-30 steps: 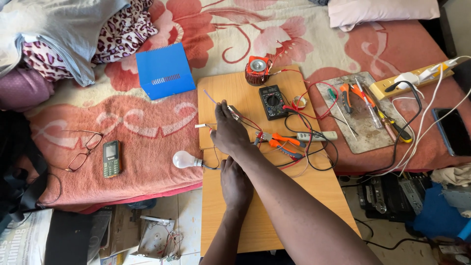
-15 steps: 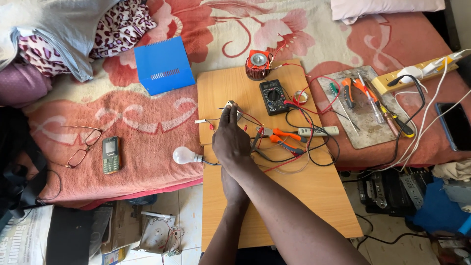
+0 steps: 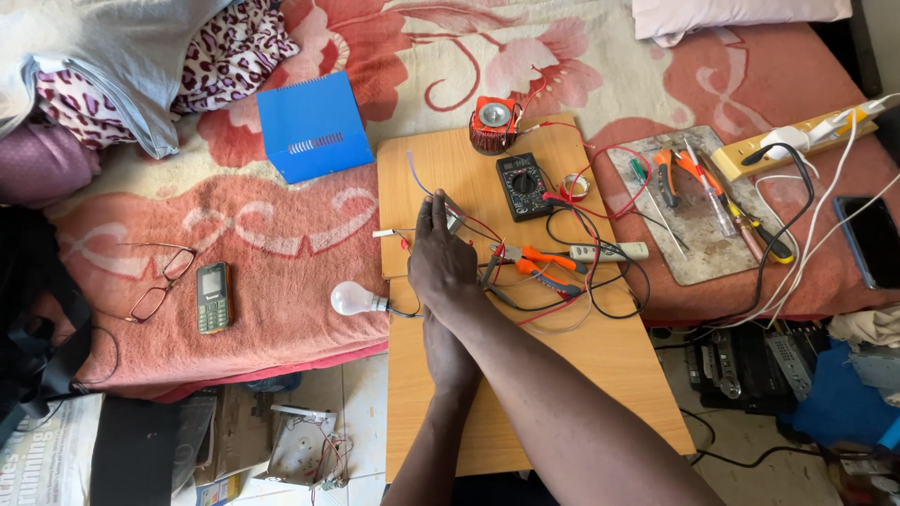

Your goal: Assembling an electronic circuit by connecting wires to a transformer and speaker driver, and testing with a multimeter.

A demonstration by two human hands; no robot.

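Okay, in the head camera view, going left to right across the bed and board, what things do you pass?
Eyeglasses → small mobile phone → blue metal box → light bulb → right hand → black multimeter → grey tray of screwdrivers and pliers → yellow power strip → dark smartphone.

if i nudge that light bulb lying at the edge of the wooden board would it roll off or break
The light bulb is round glass lying on its side, so it would probably roll easily, though the soft blanket under it may slow it. Its wire toward the wooden board looks likely to tether it. It is probably light and fragile, so push gently.
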